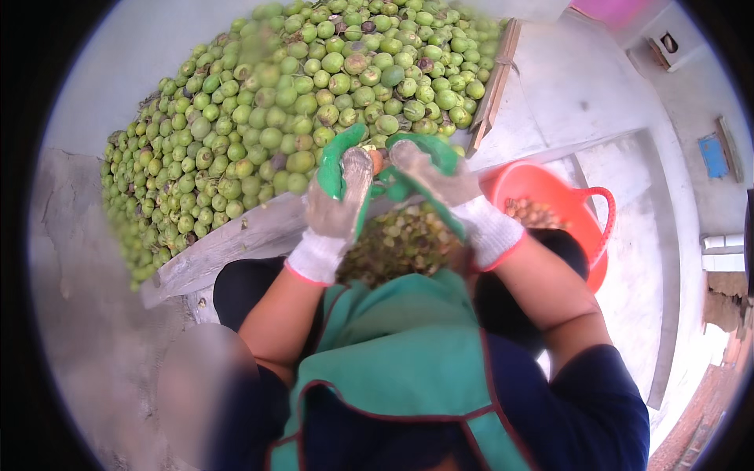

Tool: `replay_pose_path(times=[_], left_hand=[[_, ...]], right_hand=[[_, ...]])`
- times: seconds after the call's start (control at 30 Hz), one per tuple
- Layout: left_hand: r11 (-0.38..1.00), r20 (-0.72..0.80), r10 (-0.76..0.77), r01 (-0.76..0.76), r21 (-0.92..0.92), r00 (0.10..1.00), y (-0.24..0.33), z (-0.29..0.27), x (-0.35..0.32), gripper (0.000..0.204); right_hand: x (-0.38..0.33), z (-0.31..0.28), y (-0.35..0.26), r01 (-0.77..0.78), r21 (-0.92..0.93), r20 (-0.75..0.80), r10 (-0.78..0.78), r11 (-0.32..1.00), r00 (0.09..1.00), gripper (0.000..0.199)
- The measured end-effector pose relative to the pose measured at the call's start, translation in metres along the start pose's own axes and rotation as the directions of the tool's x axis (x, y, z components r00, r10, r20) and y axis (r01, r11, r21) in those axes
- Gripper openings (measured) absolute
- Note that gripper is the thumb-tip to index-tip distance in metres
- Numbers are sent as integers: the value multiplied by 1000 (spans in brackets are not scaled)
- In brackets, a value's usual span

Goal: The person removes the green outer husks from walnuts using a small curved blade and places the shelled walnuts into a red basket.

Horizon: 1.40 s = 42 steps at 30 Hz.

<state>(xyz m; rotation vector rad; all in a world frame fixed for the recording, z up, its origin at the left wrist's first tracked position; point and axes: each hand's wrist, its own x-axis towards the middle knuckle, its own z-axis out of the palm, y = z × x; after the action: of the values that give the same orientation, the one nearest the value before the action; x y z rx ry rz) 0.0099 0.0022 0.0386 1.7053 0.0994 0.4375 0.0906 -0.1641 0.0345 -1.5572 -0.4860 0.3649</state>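
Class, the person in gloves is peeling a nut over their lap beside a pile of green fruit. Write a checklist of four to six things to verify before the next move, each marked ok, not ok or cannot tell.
1. Both hands gloved: left hand and right hand wear gloves. Ok.
2. Nut held between both hands: ok.
3. Husk fully off the nut: mostly hidden by fingers. Cannot tell.
4. Red basket at the right side, already holding some nuts: ok.
5. Husk scraps collecting on the lap above the green apron: ok.
6. Pile of green fruit held back by the wooden plank: ok.
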Motion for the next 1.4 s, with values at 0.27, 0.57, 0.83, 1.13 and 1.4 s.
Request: replay_pose_path(times=[0.27,0.57,0.83,1.13,1.4], left_hand=[[764,48,326,-293,575,944,-50,-4,-22,41],[968,23,226,-227,106,974,-17,-2,-20,39],[994,-6,13,-14,-108,1000,-27,-5,-18,44],[999,35,32,-31,-23,999,-23,-12,-12,45],[792,-80,-131,56,-608,988,3,-11,-9,45]], right_hand=[[-7,38,-2,-236,290,-32,255,927,966,29],[-6,13,8,-236,359,286,134,903,949,28],[-13,20,-18,22,275,235,-89,961,968,29],[-5,2,-13,-58,196,307,-5,979,952,37],[-10,-19,-28,30,145,366,-82,989,927,53]])
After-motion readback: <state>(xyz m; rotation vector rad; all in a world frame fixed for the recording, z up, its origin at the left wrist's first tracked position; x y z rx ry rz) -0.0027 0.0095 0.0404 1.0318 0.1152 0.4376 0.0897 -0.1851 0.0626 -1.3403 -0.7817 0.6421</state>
